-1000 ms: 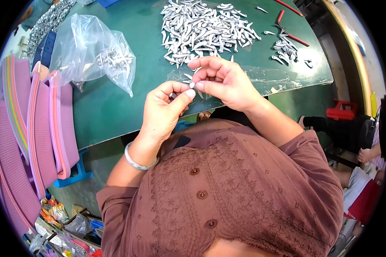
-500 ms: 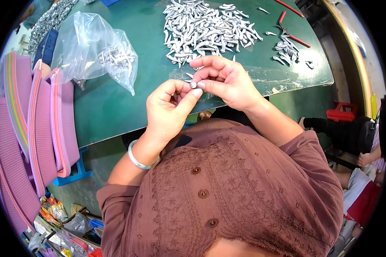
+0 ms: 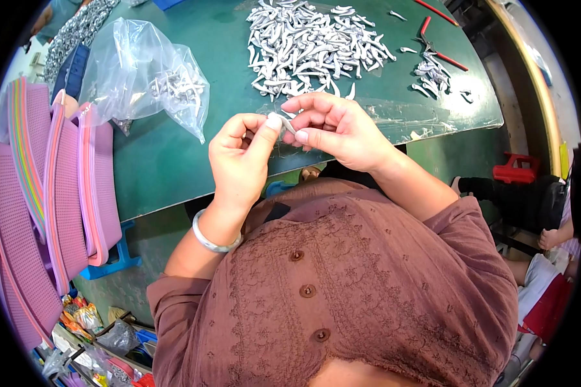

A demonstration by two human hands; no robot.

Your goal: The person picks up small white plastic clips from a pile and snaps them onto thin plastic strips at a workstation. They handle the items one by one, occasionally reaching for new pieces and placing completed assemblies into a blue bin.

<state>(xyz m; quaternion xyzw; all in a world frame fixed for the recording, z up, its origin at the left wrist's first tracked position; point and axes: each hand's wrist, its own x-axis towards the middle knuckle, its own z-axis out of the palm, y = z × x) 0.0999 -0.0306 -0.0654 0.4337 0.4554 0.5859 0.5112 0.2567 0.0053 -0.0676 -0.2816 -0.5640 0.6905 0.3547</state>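
A small curved silver-grey piece, shaped like a little horn, is between my hands just over the near edge of the green table. My left hand pinches its upper end between thumb and forefinger. At the lower end, the thumb and fingertips of my right hand close around it. Beyond my hands lies a large pile of similar curved grey pieces. A strip of clear tape runs along the table edge near my right hand.
A clear plastic bag with more pieces lies on the left. Red-handled pliers and a smaller heap are at the right. Pink woven baskets stand left of the table. Another person's hand shows at far right.
My left hand has moved slightly left and up, and the piece has turned so more of its curved length shows. My right hand has shifted down a little.
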